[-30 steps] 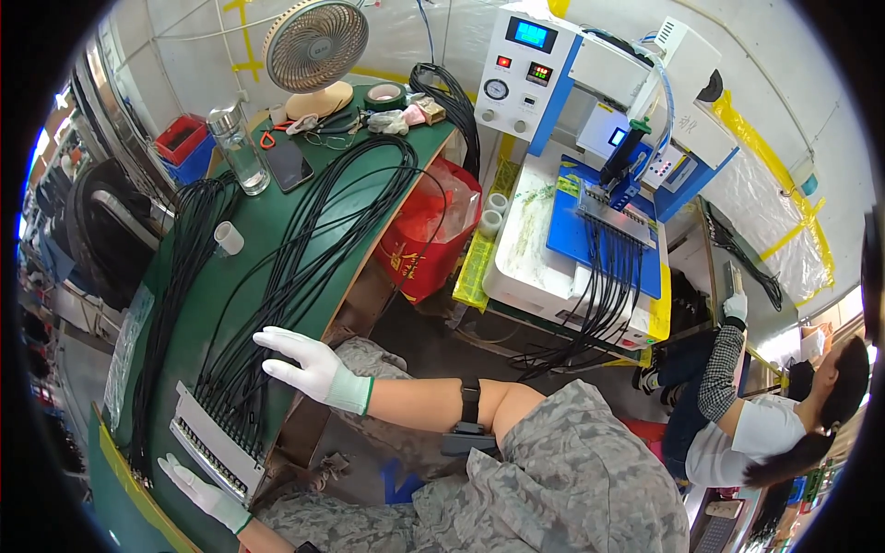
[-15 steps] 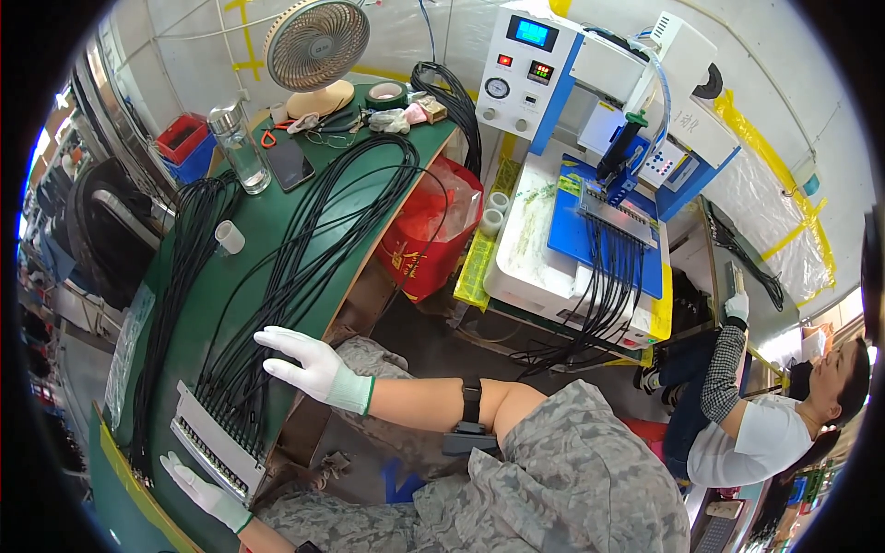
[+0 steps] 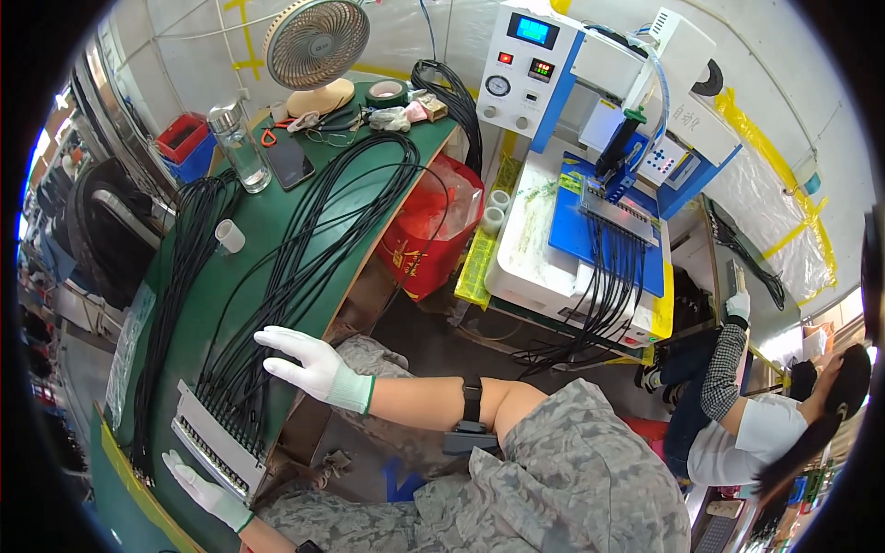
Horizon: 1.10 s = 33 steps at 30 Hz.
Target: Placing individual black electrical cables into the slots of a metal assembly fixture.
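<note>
A long metal fixture strip (image 3: 218,441) lies on the green table, with a row of small connectors along its lower-left edge. Black cables (image 3: 309,249) run from it up the table in a long loop. My left hand (image 3: 205,490), in a white glove, rests beside the strip's lower edge with its fingers stretched out. Over the table's edge, just right of the cables, is my right hand (image 3: 312,365), gloved too, its fingers extended and apart. Nothing shows in its grasp; whether it touches the cables I cannot tell.
Another cable bundle (image 3: 180,276) lies left, near a white roll (image 3: 230,237), a glass bottle (image 3: 241,157) and a phone (image 3: 289,164). A fan (image 3: 318,46) stands behind. Right is a bench machine (image 3: 553,249) holding a similar cabled strip (image 3: 619,219). A co-worker (image 3: 742,438) sits far right.
My hands and the strip stay practically where they were. The co-worker's head has turned away. Little else differs.
</note>
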{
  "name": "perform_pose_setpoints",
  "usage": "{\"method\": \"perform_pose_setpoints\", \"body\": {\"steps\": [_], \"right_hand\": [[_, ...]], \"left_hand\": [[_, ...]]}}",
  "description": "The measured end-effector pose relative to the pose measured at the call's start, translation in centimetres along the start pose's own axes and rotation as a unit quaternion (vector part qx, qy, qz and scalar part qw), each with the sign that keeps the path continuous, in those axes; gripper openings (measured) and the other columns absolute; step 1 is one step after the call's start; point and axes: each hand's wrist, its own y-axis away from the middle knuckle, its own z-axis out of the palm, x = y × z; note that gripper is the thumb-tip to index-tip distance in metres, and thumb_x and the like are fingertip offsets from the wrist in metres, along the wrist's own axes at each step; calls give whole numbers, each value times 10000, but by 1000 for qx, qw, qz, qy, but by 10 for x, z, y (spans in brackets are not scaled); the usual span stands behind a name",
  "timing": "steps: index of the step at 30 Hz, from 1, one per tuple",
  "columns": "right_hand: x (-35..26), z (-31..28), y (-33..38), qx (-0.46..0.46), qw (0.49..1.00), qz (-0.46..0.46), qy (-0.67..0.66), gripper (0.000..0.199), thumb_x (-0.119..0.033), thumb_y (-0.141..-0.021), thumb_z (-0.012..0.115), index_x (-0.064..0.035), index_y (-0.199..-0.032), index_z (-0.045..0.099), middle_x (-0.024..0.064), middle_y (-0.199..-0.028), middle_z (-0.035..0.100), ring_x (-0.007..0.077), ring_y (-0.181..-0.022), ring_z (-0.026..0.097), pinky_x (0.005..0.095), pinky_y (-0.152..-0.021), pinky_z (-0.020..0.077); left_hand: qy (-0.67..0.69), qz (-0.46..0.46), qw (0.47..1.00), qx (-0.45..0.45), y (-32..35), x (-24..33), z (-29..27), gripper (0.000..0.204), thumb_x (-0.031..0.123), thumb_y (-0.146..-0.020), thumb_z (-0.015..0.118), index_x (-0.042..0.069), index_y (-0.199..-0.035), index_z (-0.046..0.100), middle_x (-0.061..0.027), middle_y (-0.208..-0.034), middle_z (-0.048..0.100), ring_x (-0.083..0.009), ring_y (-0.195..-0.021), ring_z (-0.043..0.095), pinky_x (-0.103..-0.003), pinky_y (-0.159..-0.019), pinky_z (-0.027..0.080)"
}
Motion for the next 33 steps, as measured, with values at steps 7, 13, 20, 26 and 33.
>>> {"method": "perform_pose_setpoints", "body": {"steps": [7, 13, 20, 26, 33], "right_hand": [[-2, 0, -1, 6, 1000, -1, -5, 430, -247, -920, 604, -57, -1301, 547, 177, -1329, 537, 308, -1282, 471, 365, -1077, 356], [-2, -1, 0, 4, 1000, -2, 2, 427, -247, -919, 603, -56, -1298, 548, 177, -1323, 541, 309, -1276, 477, 367, -1074, 362], [-1, 0, -1, 4, 1000, -10, 6, 419, -241, -920, 601, -55, -1293, 552, 173, -1324, 542, 306, -1274, 479, 369, -1073, 363], [1, 1, 0, 10, 1000, -8, 2, 410, -237, -919, 604, -54, -1282, 561, 170, -1310, 554, 303, -1267, 487, 365, -1070, 368], [1, 0, 0, 14, 1000, -4, -3, 403, -229, -914, 613, -54, -1274, 569, 165, -1298, 565, 296, -1261, 495, 362, -1067, 372]], "left_hand": [[15, -9, 1000, -2, 0, 7, 1, 484, 268, -1051, 320, -72, -1387, 392, -219, -1385, 473, -292, -1280, 468, -358, -1092, 352], [57, -30, 998, -5, 1, 3, 3, 494, 278, -1050, 317, -75, -1388, 391, -211, -1411, 447, -290, -1298, 450, -365, -1103, 335], [93, -36, 995, -18, -1, -8, 1, 522, 314, -1047, 315, -78, -1382, 396, -210, -1422, 432, -288, -1310, 430, -370, -1119, 301], [109, -47, 993, -20, 2, 3, 4, 507, 285, -1048, 315, -93, -1375, 397, -204, -1419, 439, -279, -1320, 422, -369, -1123, 304], [112, -45, 992, -30, 2, 0, 3, 518, 290, -1049, 307, -103, -1375, 389, -208, -1426, 428, -278, -1326, 415, -368, -1127, 297]]}}
